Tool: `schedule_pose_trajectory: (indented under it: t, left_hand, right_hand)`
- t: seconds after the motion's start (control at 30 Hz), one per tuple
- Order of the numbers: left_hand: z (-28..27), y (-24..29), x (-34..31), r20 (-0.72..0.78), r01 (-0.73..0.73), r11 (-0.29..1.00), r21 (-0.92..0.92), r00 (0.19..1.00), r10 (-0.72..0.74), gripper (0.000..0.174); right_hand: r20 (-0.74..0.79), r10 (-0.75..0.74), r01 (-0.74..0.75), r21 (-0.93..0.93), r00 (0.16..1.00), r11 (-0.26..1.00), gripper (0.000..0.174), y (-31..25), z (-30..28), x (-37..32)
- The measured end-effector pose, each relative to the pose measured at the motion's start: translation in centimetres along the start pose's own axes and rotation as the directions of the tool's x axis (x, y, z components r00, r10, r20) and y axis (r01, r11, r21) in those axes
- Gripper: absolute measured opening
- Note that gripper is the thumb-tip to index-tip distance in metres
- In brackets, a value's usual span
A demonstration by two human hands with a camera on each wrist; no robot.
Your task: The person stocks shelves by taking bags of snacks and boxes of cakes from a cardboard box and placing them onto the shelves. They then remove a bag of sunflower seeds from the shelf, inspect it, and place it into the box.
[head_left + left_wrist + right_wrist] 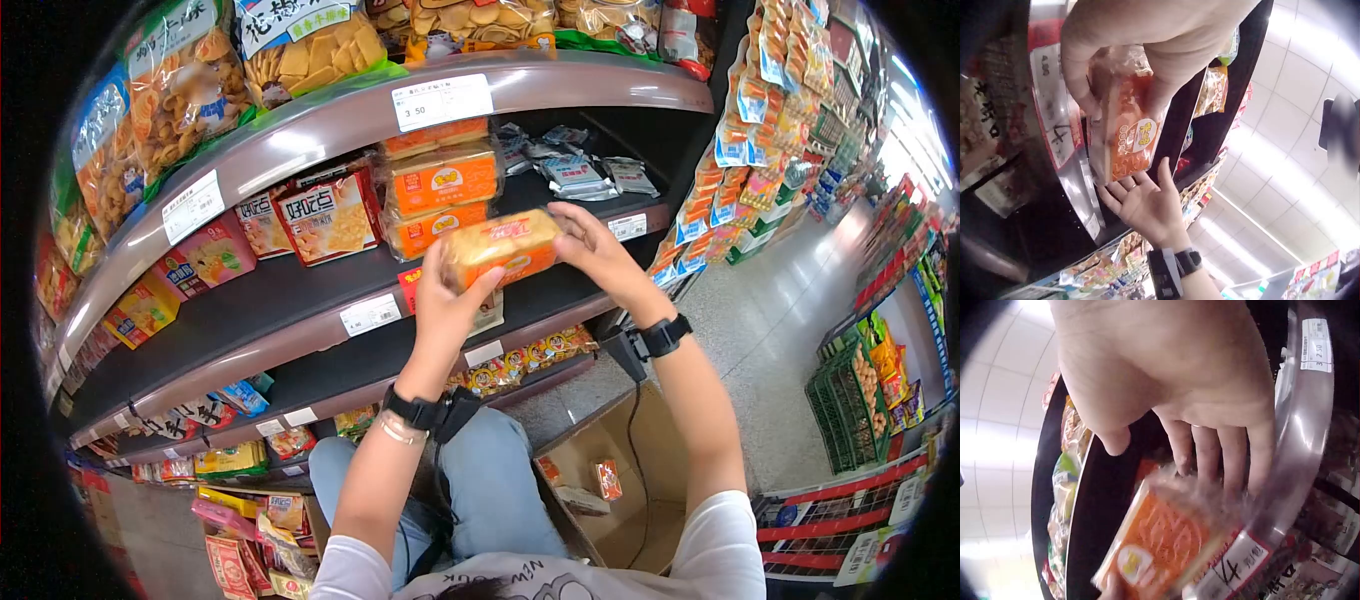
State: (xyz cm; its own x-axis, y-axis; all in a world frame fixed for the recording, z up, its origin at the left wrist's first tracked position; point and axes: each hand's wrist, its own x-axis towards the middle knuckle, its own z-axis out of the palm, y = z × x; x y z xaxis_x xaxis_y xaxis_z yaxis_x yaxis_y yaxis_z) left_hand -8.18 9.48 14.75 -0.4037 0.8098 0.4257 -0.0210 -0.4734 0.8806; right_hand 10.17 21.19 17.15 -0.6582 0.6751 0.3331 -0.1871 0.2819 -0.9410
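An orange-and-clear wrapped package (505, 245) of pale biscuits is held in front of the shelf in the head view. The left hand (447, 300) grips its left end, thumb on the near side; in the left wrist view, that hand (1154, 31) has thumb and fingers on either side of the package (1132, 134). At the other end is the right hand (600, 255). The right wrist view shows this hand (1179, 369) with extended fingers at the wrapper's end (1160, 544) and its thumb apart. Similar orange packages (445, 180) are stacked on the shelf behind.
Silver packets (575, 175) lie right of the stack, and red boxes (330, 215) stand left of it. A shelf edge with price labels (370, 315) runs below. An open cardboard box (640, 500) holding a few packages is on the floor, beside the person's knees.
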Motion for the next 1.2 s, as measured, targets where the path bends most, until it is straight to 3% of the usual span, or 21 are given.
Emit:
schedule_pose_trajectory:
  t: [0.03, 0.07, 0.17, 0.2, 0.3, 0.4, 0.5, 0.63, 0.73, 0.83, 0.93, 1.0, 1.1, 1.2]
  left_hand:
    - [0.5, -0.9, 0.7, -0.008, -0.047, 0.999, 0.023, 0.999, 0.047, 0.062]
    - [0.7, -1.8, 1.7, 0.053, -0.114, 0.984, 0.139, 0.993, 0.107, 0.072]
    - [2.5, -1.0, 2.6, 0.051, -0.194, 0.831, 0.522, 0.979, 0.196, 0.073]
    - [2.7, -1.2, 3.0, 0.08, -0.213, 0.8, 0.561, 0.976, 0.204, 0.08]
    - [3.2, -1.2, 3.9, 0.113, -0.233, 0.727, 0.646, 0.971, 0.211, 0.076]
    - [3.6, 0.0, 4.0, 0.127, -0.206, 0.536, 0.818, 0.975, 0.182, 0.066]
    - [3.3, -1.4, 4.4, 0.183, -0.379, 0.358, 0.853, 0.861, 0.475, 0.055]
    - [3.8, -2.0, 4.5, 0.097, -0.347, 0.473, 0.81, 0.874, 0.476, 0.05]
    - [3.7, -2.2, 4.6, 0.072, -0.331, 0.541, 0.773, 0.893, 0.444, 0.048]
    - [3.6, -2.3, 4.9, 0.092, -0.356, 0.566, 0.744, 0.893, 0.44, 0.045]
    - [4.1, -2.3, 5.1, 0.112, -0.359, 0.595, 0.719, 0.905, 0.41, 0.044]
    - [4.5, -2.8, 5.3, 0.12, -0.354, 0.596, 0.72, 0.91, 0.396, 0.045]
    - [4.6, -3.4, 5.8, 0.143, -0.35, 0.648, 0.676, 0.926, 0.35, 0.056]
    - [4.6, -2.8, 5.1, 0.19, -0.331, 0.546, 0.77, 0.935, 0.299, 0.069]
  right_hand:
    - [-0.035, -0.014, 0.015, 0.028, 0.999, 0.999, 0.073, 0.3, 0.2, -0.3]
    - [-0.076, -0.032, 0.031, -0.014, 0.997, 0.999, 0.074, 0.3, 0.2, -0.3]
    - [-0.183, -0.102, 0.085, -0.097, 0.978, 0.992, 0.071, 1.0, -1.1, 0.6]
    - [-0.215, -0.126, 0.103, -0.119, 0.968, 0.988, 0.069, 1.0, -1.8, 1.2]
    - [-0.173, -0.145, 0.116, -0.168, 0.974, 0.979, 0.064, 0.5, -3.4, 2.6]
    - [-0.187, -0.202, 0.159, -0.22, 0.961, 0.962, 0.061, 1.3, -4.4, 3.5]
    - [-0.201, -0.216, 0.171, -0.223, 0.955, 0.96, 0.061, 1.9, -4.9, 4.2]
    - [-0.187, -0.177, 0.165, -0.08, 0.966, 0.983, 0.059, 3.2, -4.9, 5.1]
    - [-0.127, -0.117, 0.106, -0.09, 0.985, 0.99, 0.061, 4.3, -5.2, 5.9]
    - [-0.067, -0.109, 0.085, -0.293, 0.992, 0.952, 0.06, 3.9, -6.0, 6.3]
    - [-0.077, -0.206, 0.146, -0.471, 0.976, 0.87, 0.06, 4.5, -7.3, 6.4]
    - [-0.106, -0.209, 0.133, -0.486, 0.972, 0.864, 0.058, 4.6, -8.2, 6.1]
    - [-0.173, -0.253, 0.097, -0.613, 0.952, 0.784, 0.056, 4.6, -8.6, 5.8]
    - [-0.232, -0.3, 0.058, -0.694, 0.925, 0.717, 0.055, 5.0, -7.9, 6.0]
